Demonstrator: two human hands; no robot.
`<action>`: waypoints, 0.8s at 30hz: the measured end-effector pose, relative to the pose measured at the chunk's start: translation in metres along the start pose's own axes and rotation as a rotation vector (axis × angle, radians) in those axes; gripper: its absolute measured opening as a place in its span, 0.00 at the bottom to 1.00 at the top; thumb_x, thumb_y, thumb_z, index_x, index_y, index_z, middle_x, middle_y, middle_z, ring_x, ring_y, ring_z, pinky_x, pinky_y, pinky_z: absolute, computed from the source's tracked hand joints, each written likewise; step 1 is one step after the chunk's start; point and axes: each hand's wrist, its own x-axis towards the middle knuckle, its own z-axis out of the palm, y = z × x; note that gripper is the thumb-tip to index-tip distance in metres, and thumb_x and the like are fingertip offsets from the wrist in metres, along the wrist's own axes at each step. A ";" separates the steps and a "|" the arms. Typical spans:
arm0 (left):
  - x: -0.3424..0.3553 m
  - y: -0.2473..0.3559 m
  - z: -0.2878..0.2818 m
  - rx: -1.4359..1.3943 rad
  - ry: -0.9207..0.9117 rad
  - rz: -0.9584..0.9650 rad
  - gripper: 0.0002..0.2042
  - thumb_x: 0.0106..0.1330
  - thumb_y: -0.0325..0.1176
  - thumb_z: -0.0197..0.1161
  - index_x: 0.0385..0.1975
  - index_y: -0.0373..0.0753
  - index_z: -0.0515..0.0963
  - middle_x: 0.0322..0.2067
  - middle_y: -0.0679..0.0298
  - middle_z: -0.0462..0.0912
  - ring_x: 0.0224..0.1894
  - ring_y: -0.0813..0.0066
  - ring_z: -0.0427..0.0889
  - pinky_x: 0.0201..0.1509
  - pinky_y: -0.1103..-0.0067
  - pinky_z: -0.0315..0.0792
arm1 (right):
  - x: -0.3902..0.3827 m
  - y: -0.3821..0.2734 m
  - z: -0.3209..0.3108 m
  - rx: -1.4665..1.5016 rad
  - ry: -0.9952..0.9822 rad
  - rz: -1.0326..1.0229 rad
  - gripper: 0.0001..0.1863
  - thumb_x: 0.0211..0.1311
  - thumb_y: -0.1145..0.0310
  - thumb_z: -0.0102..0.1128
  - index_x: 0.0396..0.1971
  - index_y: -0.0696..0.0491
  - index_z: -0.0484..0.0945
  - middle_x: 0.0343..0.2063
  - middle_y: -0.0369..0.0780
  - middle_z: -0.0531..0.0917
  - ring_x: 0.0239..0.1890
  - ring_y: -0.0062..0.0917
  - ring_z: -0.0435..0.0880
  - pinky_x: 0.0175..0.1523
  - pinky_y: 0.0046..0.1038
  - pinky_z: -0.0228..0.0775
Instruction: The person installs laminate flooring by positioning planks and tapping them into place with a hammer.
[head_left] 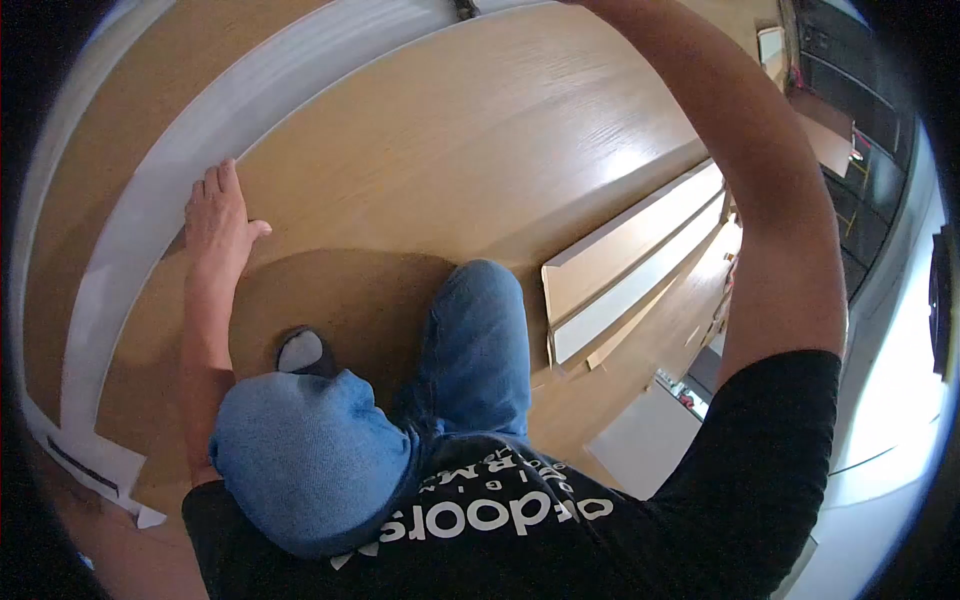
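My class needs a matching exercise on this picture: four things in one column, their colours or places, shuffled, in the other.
Things:
1. Left hand
2. Long strip near that hand
3. Jeans
4. T-shirt

Colours or places:
A. Mainly black
B. At the long strip's edge
C. Blue
D. Whitish

Pairs: 1-B; 2-D; 3-C; 4-A

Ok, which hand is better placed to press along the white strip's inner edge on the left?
Probably the left hand: it lies palm down at that edge of the white strip. The right hand is out of view; the right arm runs past the picture's top.
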 end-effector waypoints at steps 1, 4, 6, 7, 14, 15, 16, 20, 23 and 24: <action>0.001 0.002 -0.003 -0.023 -0.005 -0.002 0.49 0.47 0.36 0.84 0.68 0.28 0.60 0.60 0.46 0.73 0.58 0.49 0.76 0.63 0.64 0.72 | -0.002 0.000 0.000 -0.038 -0.048 -0.061 0.16 0.74 0.66 0.47 0.54 0.43 0.81 0.45 0.42 0.87 0.49 0.37 0.87 0.51 0.41 0.80; -0.001 0.004 0.003 0.050 0.065 0.034 0.46 0.46 0.36 0.84 0.65 0.31 0.63 0.55 0.51 0.75 0.55 0.53 0.78 0.58 0.64 0.76 | 0.006 0.008 0.005 -0.086 -0.011 -0.066 0.15 0.73 0.67 0.48 0.53 0.44 0.81 0.44 0.42 0.87 0.49 0.37 0.88 0.51 0.41 0.80; -0.003 0.002 0.001 0.062 0.075 0.037 0.46 0.47 0.36 0.84 0.65 0.31 0.62 0.55 0.51 0.75 0.55 0.53 0.78 0.58 0.65 0.76 | 0.006 0.009 0.005 -0.011 0.019 -0.033 0.15 0.73 0.67 0.48 0.52 0.43 0.82 0.43 0.41 0.88 0.48 0.38 0.88 0.51 0.41 0.80; -0.003 0.004 -0.002 0.032 0.037 0.013 0.47 0.47 0.35 0.83 0.66 0.30 0.62 0.57 0.49 0.75 0.56 0.52 0.77 0.60 0.64 0.75 | 0.002 0.009 0.008 -0.006 0.063 -0.018 0.15 0.73 0.67 0.48 0.50 0.44 0.83 0.42 0.41 0.88 0.47 0.38 0.88 0.49 0.41 0.81; 0.000 0.007 0.005 0.074 0.071 0.039 0.46 0.47 0.35 0.83 0.65 0.30 0.62 0.55 0.50 0.76 0.56 0.53 0.78 0.60 0.64 0.76 | 0.007 0.022 0.021 -0.054 0.027 -0.071 0.14 0.72 0.66 0.48 0.49 0.44 0.84 0.38 0.43 0.88 0.44 0.40 0.89 0.46 0.43 0.81; 0.001 0.009 0.006 0.064 0.066 0.041 0.46 0.47 0.36 0.83 0.65 0.30 0.62 0.55 0.50 0.76 0.56 0.53 0.78 0.60 0.64 0.76 | 0.002 0.025 0.032 -0.010 0.117 -0.027 0.15 0.72 0.66 0.48 0.49 0.44 0.83 0.39 0.43 0.88 0.45 0.39 0.88 0.46 0.43 0.80; -0.002 0.008 0.003 0.070 0.063 0.026 0.46 0.47 0.36 0.83 0.65 0.30 0.62 0.55 0.50 0.76 0.56 0.53 0.78 0.60 0.64 0.76 | 0.002 0.020 0.028 0.040 0.223 0.004 0.15 0.72 0.66 0.48 0.50 0.43 0.83 0.40 0.43 0.88 0.45 0.39 0.88 0.47 0.42 0.80; -0.002 0.008 0.000 0.077 0.076 0.030 0.46 0.47 0.36 0.83 0.65 0.29 0.62 0.55 0.51 0.75 0.56 0.54 0.78 0.60 0.64 0.76 | 0.009 0.023 0.012 -0.026 0.016 -0.144 0.16 0.72 0.67 0.48 0.52 0.41 0.82 0.40 0.41 0.87 0.46 0.38 0.88 0.48 0.42 0.79; -0.002 0.013 -0.006 0.026 0.004 -0.002 0.47 0.48 0.35 0.83 0.67 0.27 0.61 0.56 0.48 0.75 0.58 0.51 0.76 0.63 0.64 0.73 | 0.015 0.035 0.031 0.003 0.114 -0.056 0.14 0.70 0.66 0.51 0.50 0.39 0.82 0.40 0.40 0.87 0.43 0.38 0.88 0.46 0.42 0.79; -0.002 0.015 -0.009 0.027 0.004 -0.002 0.47 0.48 0.35 0.83 0.67 0.27 0.61 0.56 0.48 0.75 0.58 0.51 0.76 0.63 0.64 0.73 | 0.015 0.041 0.045 0.078 0.227 0.010 0.13 0.70 0.65 0.52 0.49 0.39 0.82 0.39 0.39 0.87 0.42 0.38 0.88 0.45 0.42 0.79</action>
